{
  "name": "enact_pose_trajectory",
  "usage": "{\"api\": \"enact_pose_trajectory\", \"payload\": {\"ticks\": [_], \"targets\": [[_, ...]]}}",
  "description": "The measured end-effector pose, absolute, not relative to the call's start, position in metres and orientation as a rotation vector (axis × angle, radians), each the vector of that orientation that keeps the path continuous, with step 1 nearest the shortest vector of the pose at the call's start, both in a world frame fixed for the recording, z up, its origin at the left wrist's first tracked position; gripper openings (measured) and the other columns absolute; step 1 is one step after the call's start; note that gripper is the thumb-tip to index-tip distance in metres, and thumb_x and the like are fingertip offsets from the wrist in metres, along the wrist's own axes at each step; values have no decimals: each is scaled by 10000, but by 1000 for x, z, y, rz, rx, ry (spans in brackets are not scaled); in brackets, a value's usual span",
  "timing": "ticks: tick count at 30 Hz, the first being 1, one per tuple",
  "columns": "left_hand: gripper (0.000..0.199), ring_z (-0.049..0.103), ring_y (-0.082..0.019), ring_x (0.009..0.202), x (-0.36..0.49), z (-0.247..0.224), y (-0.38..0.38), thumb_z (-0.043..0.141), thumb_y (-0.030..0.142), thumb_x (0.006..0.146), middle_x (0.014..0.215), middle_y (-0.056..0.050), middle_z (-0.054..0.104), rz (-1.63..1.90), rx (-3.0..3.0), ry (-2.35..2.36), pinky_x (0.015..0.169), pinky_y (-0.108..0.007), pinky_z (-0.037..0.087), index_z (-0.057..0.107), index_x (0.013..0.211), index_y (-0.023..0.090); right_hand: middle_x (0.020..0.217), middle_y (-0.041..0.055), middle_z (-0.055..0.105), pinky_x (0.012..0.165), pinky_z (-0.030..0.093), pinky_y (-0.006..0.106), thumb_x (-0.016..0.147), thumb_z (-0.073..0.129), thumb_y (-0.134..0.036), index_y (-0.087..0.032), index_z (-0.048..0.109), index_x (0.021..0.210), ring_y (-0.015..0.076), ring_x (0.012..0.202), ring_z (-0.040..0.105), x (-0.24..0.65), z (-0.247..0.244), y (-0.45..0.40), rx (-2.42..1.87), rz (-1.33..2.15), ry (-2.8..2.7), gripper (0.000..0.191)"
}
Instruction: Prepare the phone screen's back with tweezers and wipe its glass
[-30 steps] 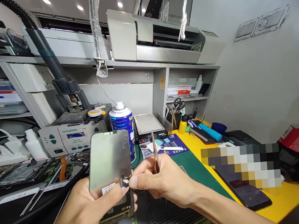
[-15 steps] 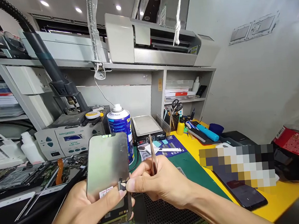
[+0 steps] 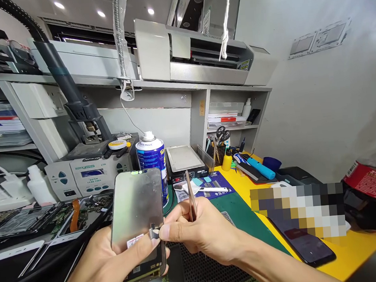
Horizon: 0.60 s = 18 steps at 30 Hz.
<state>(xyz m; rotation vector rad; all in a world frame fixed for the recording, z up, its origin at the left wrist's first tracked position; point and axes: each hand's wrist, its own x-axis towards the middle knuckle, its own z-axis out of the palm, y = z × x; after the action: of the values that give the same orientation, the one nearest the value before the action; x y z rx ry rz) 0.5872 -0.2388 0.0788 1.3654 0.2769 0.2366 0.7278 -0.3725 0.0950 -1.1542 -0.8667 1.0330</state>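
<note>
A phone screen panel (image 3: 136, 206), its metallic back facing me, stands tilted in my left hand (image 3: 109, 262). The left fingers wrap round its lower part, and the thumb presses near a small dark flex connector (image 3: 154, 233). My right hand (image 3: 204, 231) holds metal tweezers (image 3: 191, 195) with the tips pointing up, away from the panel. The right thumb and a finger pinch at the panel's right edge beside the flex connector; the thumb tip hides what lies between them. A white label shows next to the left thumb.
A blue spray can (image 3: 151, 159) stands behind the panel, with a heating plate (image 3: 185, 160) to its right. A rework station (image 3: 89, 177) is at left. On the yellow mat (image 3: 362, 249) lie a dark phone (image 3: 305, 242) and a cola bottle (image 3: 372, 187). Opened phones lie at left.
The panel and left hand have shifted very slightly right in view. Both hands keep the same grips, and the tweezers lean slightly more to the left.
</note>
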Motion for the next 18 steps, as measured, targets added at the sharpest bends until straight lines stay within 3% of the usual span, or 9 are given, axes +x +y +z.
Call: {"api": "enact_pose_trajectory", "payload": {"ticks": [4, 8, 11, 15, 18], "targets": [[494, 666, -303, 891, 587, 82, -240, 765, 354, 746, 973, -30, 749, 229, 1345, 298, 753, -389, 569, 690, 1234, 345, 537, -32, 591, 382, 154, 221, 665, 872, -368, -116, 715, 692, 14, 397, 308, 728, 97, -371, -1129, 1040, -862, 299], [354, 644, -252, 742, 587, 81, -240, 758, 445, 754, 836, -38, 737, 223, 1392, 309, 674, -351, 560, 758, 1086, 320, 532, -44, 567, 383, 142, 223, 684, 864, -333, -125, 706, 687, 14, 400, 297, 728, 97, -371, -1098, 1047, -875, 261], [338, 621, -234, 732, 588, 83, -242, 732, 486, 777, 780, -48, 704, 227, 1417, 330, 664, -330, 548, 774, 1035, 272, 517, -52, 528, 394, 145, 226, 672, 867, -353, -120, 692, 687, 19, 409, 285, 728, 96, -371, -1140, 1037, -857, 292], [319, 617, -221, 745, 589, 91, -247, 750, 389, 776, 782, -61, 684, 257, 1402, 371, 663, -311, 541, 768, 1009, 173, 484, -72, 444, 402, 133, 234, 673, 860, -367, -123, 681, 698, 29, 411, 247, 727, 94, -373, -1206, 1016, -821, 303], [303, 618, -202, 733, 589, 96, -250, 754, 339, 773, 799, -68, 684, 255, 1340, 352, 676, -322, 556, 748, 995, 132, 499, -60, 472, 416, 121, 240, 706, 837, -381, -123, 667, 714, 33, 423, 237, 727, 94, -373, -1242, 1005, -821, 309]]}}
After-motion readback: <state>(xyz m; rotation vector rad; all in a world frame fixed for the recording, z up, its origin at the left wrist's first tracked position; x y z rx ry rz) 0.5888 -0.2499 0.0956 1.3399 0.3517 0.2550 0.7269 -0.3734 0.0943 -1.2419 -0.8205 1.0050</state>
